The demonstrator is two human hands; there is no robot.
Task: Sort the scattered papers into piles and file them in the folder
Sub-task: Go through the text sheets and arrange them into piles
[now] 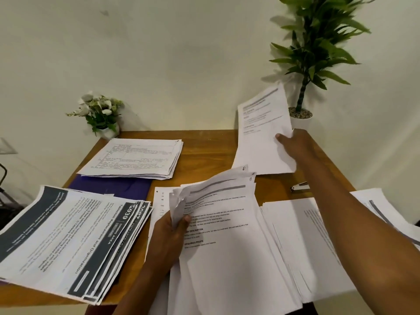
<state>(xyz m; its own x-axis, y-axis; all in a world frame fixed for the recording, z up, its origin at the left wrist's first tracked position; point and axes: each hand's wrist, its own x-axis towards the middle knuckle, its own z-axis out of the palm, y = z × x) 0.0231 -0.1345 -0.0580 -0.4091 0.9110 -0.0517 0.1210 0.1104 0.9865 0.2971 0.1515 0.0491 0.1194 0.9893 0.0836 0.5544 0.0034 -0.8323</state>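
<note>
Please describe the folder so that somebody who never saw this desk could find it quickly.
Start at the wooden table: in its far left corner stands a small pot of white flowers, and in front of it lies a stack of printed forms. The folder lies flat, sticking out from under that stack's near edge. It is the only purple thing among the papers.
</note>
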